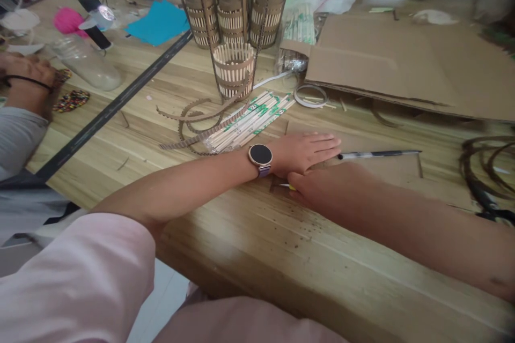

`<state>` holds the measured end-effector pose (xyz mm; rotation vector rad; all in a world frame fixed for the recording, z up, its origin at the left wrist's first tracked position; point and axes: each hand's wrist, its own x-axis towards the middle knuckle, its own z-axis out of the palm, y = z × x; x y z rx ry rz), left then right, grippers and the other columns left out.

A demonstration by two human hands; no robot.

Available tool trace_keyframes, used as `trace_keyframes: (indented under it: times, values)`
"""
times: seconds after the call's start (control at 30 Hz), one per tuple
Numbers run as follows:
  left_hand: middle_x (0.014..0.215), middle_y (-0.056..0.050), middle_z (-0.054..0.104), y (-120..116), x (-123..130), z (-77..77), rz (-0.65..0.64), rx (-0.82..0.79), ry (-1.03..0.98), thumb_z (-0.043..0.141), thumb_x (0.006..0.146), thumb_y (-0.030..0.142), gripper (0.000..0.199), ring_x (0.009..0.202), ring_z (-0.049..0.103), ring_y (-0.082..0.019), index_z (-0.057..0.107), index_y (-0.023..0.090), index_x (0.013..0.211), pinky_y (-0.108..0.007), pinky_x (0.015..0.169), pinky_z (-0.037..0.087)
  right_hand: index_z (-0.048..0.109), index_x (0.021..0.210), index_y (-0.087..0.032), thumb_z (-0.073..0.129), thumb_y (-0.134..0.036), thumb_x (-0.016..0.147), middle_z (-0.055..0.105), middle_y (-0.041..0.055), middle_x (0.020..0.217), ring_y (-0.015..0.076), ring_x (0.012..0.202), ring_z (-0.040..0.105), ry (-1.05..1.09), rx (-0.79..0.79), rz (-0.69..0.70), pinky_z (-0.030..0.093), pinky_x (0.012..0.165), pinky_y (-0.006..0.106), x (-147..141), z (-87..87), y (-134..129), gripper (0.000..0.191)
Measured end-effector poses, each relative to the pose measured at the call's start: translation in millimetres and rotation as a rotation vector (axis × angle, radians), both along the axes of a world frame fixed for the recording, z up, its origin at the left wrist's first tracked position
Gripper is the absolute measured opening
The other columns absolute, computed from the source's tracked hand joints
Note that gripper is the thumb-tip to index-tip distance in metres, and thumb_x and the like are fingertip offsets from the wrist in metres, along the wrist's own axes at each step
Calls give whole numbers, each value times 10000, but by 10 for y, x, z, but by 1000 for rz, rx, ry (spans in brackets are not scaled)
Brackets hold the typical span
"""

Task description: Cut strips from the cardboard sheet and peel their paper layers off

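Note:
My left hand [303, 151], wearing a round watch [260, 154] on its wrist, lies flat with fingers stretched out on a thin piece of brown cardboard [396, 167]. Just below it, my right hand [322, 186] is closed around a small yellow cutter knife [292, 187]. The knife's blade points left near the cardboard's left end; most of its handle is hidden in the hand. Whether the blade touches the cardboard I cannot tell. A black and clear pen [380, 154] rests on the cardboard beyond my fingers.
Wrapped chopsticks [253, 120] and toothed cardboard strips [193, 117] lie behind my left wrist. A stick-and-cardboard basket [234, 72] stands beyond, near a lantern-like frame. Large cardboard sheets [406, 53], a tape roll [310, 95] and black scissors [488, 201] sit rightward. Another person's hand [28, 72] is far left.

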<state>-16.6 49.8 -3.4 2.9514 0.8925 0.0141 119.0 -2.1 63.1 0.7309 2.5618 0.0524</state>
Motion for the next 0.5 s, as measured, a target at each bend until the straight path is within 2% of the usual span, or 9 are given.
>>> trace_keyframes:
  times: [0.1,0.27,0.4,0.5]
  values:
    - [1676,-114,247,31,-9,-43,-8,-3,18,390,1041,270,576,1568,178,-211,319,73,1577,-347,1286,110,692,826,-193,502,-167,905,676,99,686,235,652,633,-114,31,24,378,591,334,-103,53,5,207]
    - [1693,-108,191,30,-29,-9,-21,-29,48,413,1023,324,643,1577,135,-206,262,73,1596,-334,1284,78,679,779,-199,533,-105,857,676,90,696,209,655,617,-87,27,-14,412,619,337,-112,53,-6,190]
    - [1687,-124,208,3,-24,41,-21,-45,39,379,1036,343,634,1573,154,-217,269,56,1590,-344,1280,93,676,800,-193,519,-46,828,613,47,595,190,626,601,-31,8,-13,385,628,321,-9,18,-13,217]
    - [1678,-132,230,-20,-16,70,-7,-47,14,352,1060,388,621,1568,182,-223,297,56,1582,-358,1280,112,678,842,-200,520,-59,824,591,26,564,174,571,578,38,4,-35,304,549,288,203,-106,-2,213]
